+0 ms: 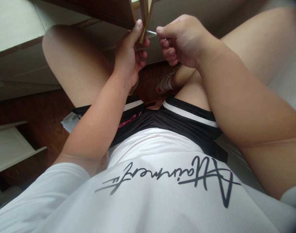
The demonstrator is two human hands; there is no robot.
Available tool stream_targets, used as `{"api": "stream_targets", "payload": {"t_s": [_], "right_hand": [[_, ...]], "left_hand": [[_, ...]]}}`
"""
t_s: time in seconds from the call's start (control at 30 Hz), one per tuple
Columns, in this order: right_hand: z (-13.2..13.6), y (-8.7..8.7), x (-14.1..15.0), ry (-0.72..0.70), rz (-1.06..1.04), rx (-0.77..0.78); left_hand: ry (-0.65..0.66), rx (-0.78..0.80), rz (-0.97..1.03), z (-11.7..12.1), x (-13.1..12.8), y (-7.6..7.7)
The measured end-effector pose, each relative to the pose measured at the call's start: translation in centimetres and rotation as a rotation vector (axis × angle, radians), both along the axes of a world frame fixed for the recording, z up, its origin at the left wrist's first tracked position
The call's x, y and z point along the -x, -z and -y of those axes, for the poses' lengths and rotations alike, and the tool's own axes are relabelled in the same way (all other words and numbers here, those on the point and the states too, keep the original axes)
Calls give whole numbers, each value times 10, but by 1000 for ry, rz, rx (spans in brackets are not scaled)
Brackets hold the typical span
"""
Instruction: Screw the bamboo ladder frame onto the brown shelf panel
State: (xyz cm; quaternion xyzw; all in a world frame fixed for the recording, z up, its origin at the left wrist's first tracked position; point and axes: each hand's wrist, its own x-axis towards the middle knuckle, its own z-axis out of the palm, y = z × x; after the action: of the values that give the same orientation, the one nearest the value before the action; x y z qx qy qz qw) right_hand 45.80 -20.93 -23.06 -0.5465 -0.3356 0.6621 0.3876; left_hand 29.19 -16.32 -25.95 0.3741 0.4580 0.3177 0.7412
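At the top middle, my left hand [128, 53] is closed around the lower end of a narrow wooden strip [143, 34], with the thumb on its near side. My right hand [183, 38] grips a thin shiny metal rod [151, 32] between thumb and curled fingers. The rod points left, its far end against or close to the strip; the fingers hide the other end, so I cannot tell what tool it is. A dark brown panel [106, 13] slants in from the top, right beside the strip and my left thumb.
A pale cabinet or desk surface [14, 26] lies at upper left, by my bent knee. A pale open drawer or shelf part [12, 145] stands on the brown wooden floor [50, 136] at left. My foot in a white sock [166, 82] rests below my hands.
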Motion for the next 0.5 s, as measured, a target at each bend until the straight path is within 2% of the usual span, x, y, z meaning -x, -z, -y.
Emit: {"api": "stream_targets", "payload": {"t_s": [0.1,0.3,0.4,0.5], "right_hand": [[0,0,-1,-21,82,-83],[1,1,2,5,397,-295],[3,3,-2,-12,617,-465],[4,5,-9,-101,860,-569]], "left_hand": [[3,5,9,0,0,0],[14,4,-7,0,1,0],[20,-10,-24,0,1,1],[23,-7,-12,1,1,0]]}}
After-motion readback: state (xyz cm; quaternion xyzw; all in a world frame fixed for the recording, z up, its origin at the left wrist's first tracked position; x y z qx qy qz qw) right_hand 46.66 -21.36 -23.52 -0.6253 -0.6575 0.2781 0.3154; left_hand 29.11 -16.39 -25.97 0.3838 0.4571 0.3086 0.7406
